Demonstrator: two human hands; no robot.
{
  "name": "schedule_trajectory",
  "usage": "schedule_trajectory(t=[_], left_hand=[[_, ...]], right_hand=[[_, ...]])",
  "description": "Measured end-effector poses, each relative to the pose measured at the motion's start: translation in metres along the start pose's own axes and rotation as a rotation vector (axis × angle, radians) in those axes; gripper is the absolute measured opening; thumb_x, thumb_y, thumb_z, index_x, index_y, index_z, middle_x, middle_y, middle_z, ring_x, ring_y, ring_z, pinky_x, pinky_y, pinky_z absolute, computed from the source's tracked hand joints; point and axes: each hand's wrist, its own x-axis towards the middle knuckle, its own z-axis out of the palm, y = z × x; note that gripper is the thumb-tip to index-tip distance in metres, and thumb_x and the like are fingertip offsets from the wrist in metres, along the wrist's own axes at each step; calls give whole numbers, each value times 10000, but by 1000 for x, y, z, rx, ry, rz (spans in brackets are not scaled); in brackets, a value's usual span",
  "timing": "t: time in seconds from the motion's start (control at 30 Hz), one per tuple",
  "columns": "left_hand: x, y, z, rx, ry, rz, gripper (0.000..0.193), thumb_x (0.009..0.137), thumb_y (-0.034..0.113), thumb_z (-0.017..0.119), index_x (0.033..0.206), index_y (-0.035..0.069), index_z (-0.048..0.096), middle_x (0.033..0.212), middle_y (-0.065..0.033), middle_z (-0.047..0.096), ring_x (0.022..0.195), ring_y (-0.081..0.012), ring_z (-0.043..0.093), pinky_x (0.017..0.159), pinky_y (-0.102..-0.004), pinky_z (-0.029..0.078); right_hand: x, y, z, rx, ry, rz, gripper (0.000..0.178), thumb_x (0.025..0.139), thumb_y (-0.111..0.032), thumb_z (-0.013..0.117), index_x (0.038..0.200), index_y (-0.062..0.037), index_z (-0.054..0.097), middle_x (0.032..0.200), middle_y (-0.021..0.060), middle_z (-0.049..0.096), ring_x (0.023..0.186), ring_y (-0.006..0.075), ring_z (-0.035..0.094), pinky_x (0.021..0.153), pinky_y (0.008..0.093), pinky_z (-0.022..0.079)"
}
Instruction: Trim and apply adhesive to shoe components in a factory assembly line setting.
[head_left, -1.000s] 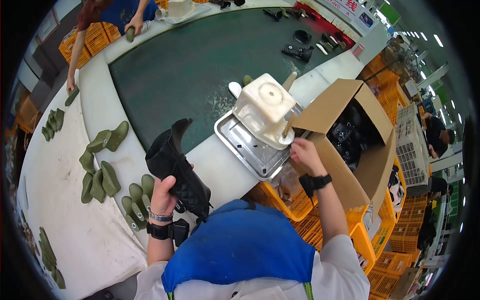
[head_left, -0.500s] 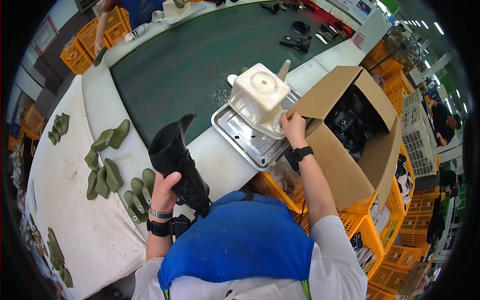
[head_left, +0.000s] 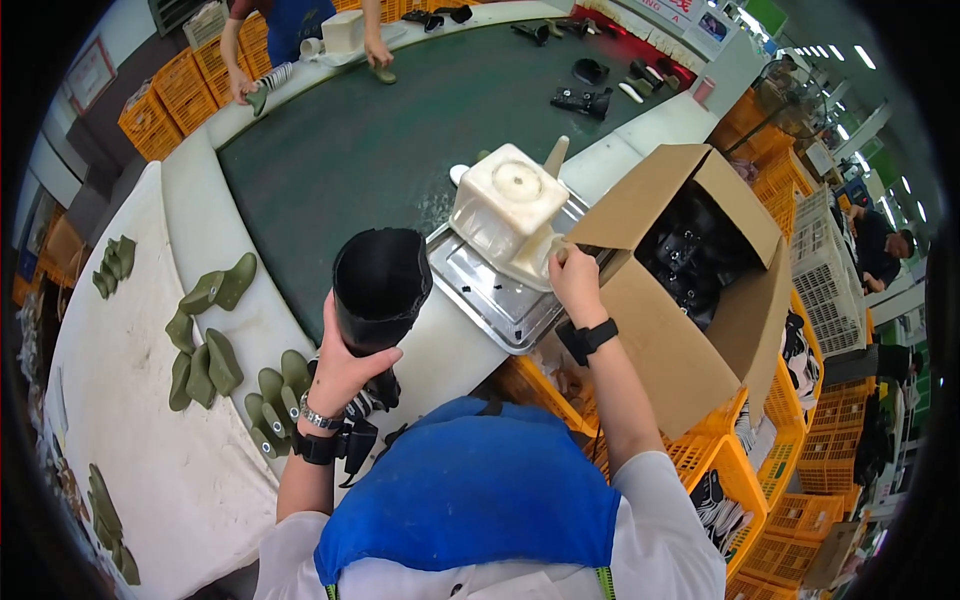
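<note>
My left hand (head_left: 343,372) is wrapped round the shaft of a black boot (head_left: 380,288), whose wide open top faces up towards me. Straps and a buckle show low on the boot, beside my wrist. At the spout end of a cream-white plastic container (head_left: 508,205), the fingers of my right hand (head_left: 575,280) are pinched together. Whatever is between them is too small or hidden to make out. The container sits on a shiny metal tray (head_left: 483,312) with small black bits on it.
A cardboard box (head_left: 640,215) full of black boots stands right of the tray, over yellow crates (head_left: 700,460). Several green shoe lasts (head_left: 222,362) lie on the white table at left. Across the green belt (head_left: 330,180), another person's hand (head_left: 378,52) touches a green piece.
My left hand has raised and turned the boot so its opening faces me. My right hand shifted slightly down and left. The person across has brought a second hand to the belt.
</note>
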Motion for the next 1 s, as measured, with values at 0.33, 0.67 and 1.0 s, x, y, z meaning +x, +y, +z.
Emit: schedule_trajectory(t=[0.33, 0.67, 1.0], left_hand=[[28, -7, -20, -56, -404, -123, 878, 563, 122, 764, 1300, 17, 299, 1203, -65, 456, 1115, -155, 413, 964, -293, 314], [40, -20, -8, -426, -779, -215, 841, 557, 286, 796, 1237, 1, 393, 1156, -64, 512, 1050, -125, 451, 939, -281, 339], [31, -8, -7, -334, -825, -187, 852, 567, 269, 794, 1255, -2, 369, 1176, -70, 495, 1064, -126, 440, 938, -277, 334]], right_hand=[[7, -39, -67, 896, -63, 291, 265, 852, -233, 542, 955, 9, 581, 744, 55, 608, 524, 73, 524, 502, 188, 446], [8, -112, -99, 1344, -393, 152, 134, 837, -128, 565, 881, -8, 602, 656, 18, 553, 542, 58, 486, 503, 184, 393], [-7, -131, -90, 762, -320, -517, 65, 762, -45, 632, 803, 2, 616, 682, 35, 602, 574, 67, 536, 503, 194, 417]])
